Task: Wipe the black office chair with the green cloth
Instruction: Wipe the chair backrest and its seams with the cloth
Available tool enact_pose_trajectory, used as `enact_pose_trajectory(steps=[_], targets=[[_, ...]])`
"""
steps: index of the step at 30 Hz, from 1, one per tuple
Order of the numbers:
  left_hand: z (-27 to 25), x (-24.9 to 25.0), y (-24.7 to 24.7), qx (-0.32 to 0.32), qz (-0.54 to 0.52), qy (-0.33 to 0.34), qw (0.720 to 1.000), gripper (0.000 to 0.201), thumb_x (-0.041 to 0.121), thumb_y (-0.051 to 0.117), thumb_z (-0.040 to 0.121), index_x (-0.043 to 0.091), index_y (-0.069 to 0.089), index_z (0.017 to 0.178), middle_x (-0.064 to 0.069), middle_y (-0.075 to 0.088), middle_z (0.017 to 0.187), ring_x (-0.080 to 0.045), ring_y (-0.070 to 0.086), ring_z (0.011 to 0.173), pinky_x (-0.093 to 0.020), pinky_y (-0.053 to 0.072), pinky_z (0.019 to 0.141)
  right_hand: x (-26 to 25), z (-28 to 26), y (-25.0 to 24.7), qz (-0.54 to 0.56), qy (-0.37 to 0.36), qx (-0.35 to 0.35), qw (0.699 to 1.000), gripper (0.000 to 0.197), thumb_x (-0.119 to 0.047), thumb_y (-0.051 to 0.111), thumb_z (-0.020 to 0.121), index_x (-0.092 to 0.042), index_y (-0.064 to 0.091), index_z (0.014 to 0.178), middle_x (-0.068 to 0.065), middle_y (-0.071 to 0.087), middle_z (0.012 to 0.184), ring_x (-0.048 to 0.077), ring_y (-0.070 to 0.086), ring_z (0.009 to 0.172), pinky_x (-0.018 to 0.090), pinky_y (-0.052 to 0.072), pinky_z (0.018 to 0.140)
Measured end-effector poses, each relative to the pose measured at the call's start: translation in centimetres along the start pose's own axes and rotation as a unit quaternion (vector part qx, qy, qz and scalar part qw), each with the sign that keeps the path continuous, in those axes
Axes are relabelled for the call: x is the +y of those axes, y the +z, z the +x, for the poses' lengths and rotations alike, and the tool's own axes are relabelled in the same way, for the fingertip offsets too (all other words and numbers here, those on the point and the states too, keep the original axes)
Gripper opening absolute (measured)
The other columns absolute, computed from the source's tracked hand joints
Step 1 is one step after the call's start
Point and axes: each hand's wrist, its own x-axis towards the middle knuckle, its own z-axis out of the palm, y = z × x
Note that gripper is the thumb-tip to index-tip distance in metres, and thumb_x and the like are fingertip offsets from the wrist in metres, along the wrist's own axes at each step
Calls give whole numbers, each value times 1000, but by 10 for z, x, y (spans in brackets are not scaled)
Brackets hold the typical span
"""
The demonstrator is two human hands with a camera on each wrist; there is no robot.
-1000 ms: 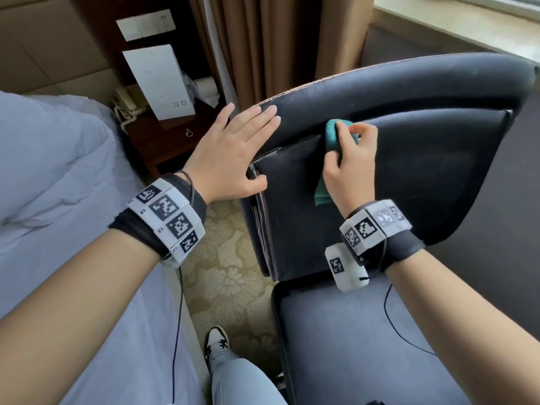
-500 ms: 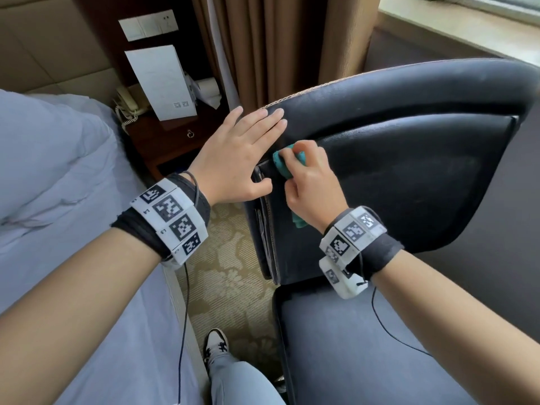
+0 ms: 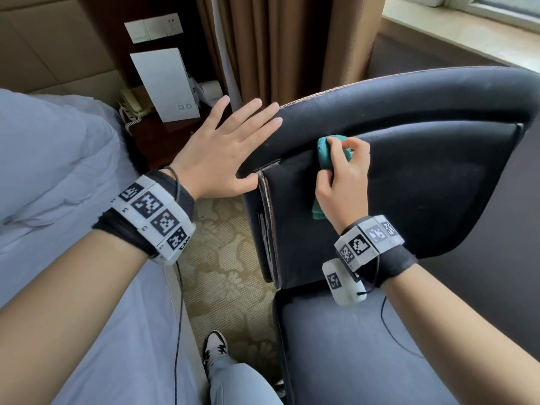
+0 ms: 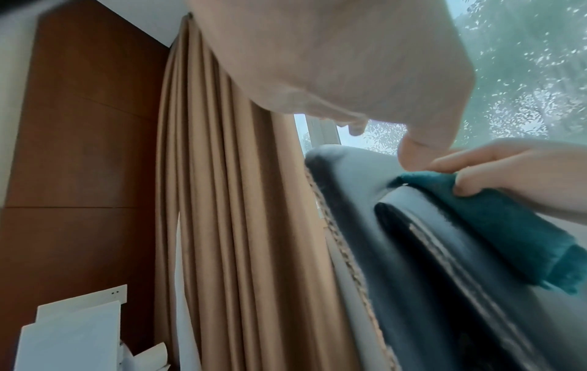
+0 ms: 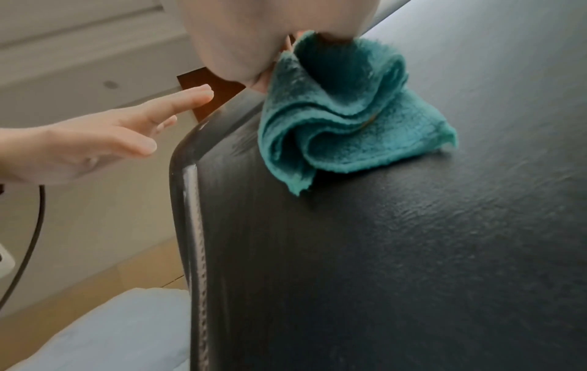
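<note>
Two hands: both are on the black leather-look office chair (image 3: 409, 182); you have one bracing and one wiping, which is the right split for this step.
Left hand: your left hand (image 3: 225, 150) lies flat with fingers straight and spread against the outer edge of the backrest, gripping nothing. Hold it there so the chair does not swivel away under pressure (an office chair probably turns easily).
Right hand: your right hand (image 3: 342, 182) has its fingers curled round the bunched green terry cloth (image 3: 324, 159), pressing it to the upper part of the backrest's inner face, just below the padded top roll.
Cloth: in the right wrist view the green cloth (image 5: 343, 120) is folded in loose layers with a corner trailing on the leather. Flatten more of it under your palm, I'd judge, so each pass covers a wider band.
Stroke: work along the groove under the top roll, then down the panel in overlapping passes.
Watch: the worn stitched seam (image 3: 267, 223) at the backrest's left edge looks frayed; go lightly there so the cloth does not snag.
Left to do: the grey-black seat cushion (image 3: 365, 352) likely still needs wiping.
</note>
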Motion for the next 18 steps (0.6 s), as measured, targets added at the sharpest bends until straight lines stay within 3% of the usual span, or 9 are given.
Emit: enact_pose_trajectory(steps=[2,8,10,13,18], targets=[[-4,-5,2,-5,9,-10,1000,85,51,35,77,11,16,149,-10,16,157,-24,12,143,-47,1,114,-1,-1,2,5,-3,9,1000,41,-3,47,76,6,55,115,26,44,117,36,44,111,-3,18,93],[-10,-7,14,-29,22,-52,998,97,64,29,75,6,5,149,-16,11,157,-27,10,144,-49,6,115,-5,-6,10,-9,-37,3,999,44,-13,41,78,5,57,115,25,47,113,36,47,107,3,22,94],[-11,-6,16,-34,22,-73,997,100,67,27,75,4,6,148,-17,10,156,-29,10,144,-49,8,115,-10,-10,14,-20,-54,-10,998,45,-13,42,78,5,57,116,25,48,113,36,48,105,13,32,91],[-17,-5,19,-43,25,-98,994,103,71,25,74,2,6,148,-17,10,157,-29,10,144,-49,8,115,-17,-20,24,-31,-94,-53,994,47,-12,42,77,5,56,119,26,50,114,39,50,100,36,48,80],[-20,-3,22,-42,35,-107,993,102,71,32,77,3,6,149,-15,8,157,-27,9,145,-49,7,115,-27,-23,32,-40,-148,-91,984,45,-12,40,75,3,57,113,14,41,116,31,45,96,38,54,67]])
